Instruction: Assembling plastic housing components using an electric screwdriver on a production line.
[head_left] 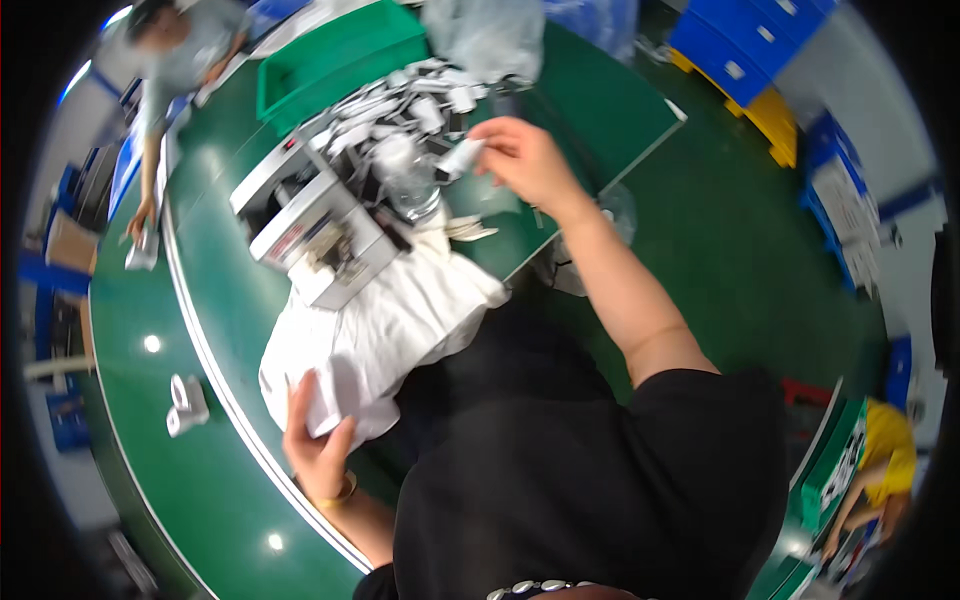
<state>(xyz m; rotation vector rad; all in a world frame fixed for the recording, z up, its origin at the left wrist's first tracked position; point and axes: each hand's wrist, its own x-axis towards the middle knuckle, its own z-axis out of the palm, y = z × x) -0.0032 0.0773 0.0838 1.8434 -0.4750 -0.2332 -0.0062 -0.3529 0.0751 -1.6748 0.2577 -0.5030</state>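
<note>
My left hand [318,440] is low on the left side, thumb and fingers around a smooth white piece [335,400] whose exact kind is blurred. It lies against a white cloth [400,315] spread over the table edge and my lap. My right hand [527,165] reaches far forward and pinches a small white piece [462,158], smeared by motion. Beside that piece stands a clear plastic bottle with a white top [408,180]. Behind it lies a heap of small white and dark pieces [400,112]. A grey-white bench machine [320,235] sits between my hands, left of the bottle.
A green bin [340,62] stands behind the heap, next to a translucent plastic bag [487,40]. A white curved part [186,405] rests beyond the white rail [215,370]. Co-workers are at far left [190,55] and right [890,460]. Blue crates [745,45] stand at back right.
</note>
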